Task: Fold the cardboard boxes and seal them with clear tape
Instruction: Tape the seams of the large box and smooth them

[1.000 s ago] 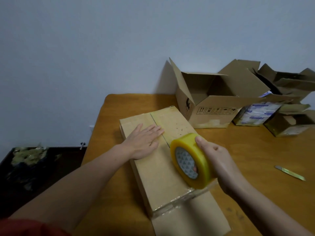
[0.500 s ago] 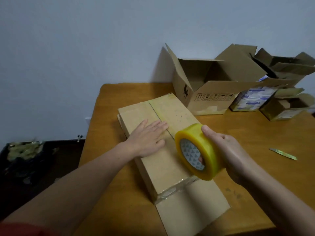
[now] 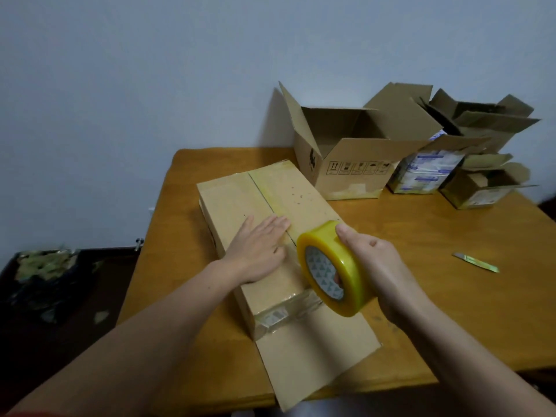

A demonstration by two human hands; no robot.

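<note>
Currently in work: one long cardboard box [image 3: 301, 206] lies closed on the wooden table [image 3: 451, 311], its top flaps meeting at a centre seam [image 3: 266, 201].
Left hand [image 3: 258, 254]: laid flat on the box top with fingers straight and together, fingertips at the seam, pressing the flaps down.
Right hand [image 3: 379, 272]: curled round the tape roll [image 3: 331, 269], one digit over the outer rim and a fingertip showing inside the core.
Tape roll position: held on edge just above the near part of the box top, beside the left hand. Whether its free end is stuck to the box cannot be told.
Done: the top flaps are folded shut, and a clear tape layer [image 3: 282, 314] wraps the near end of the box, wrinkled at the corner.
Pending on this box: the seam beyond the left hand shows only a dull yellowish strip, probably old tape. A loose flap [image 3: 316, 356] lies flat on the table at the near end.
Pending overall: a large open box [image 3: 346, 173] and the smaller open boxes [image 3: 481, 191] at the far right stand with flaps up, none sealed on top.
Other item: a slim cutter [image 3: 477, 262] lies on the table, well apart from both hands.
Progress estimate: early; the first box is partly sealed.
</note>
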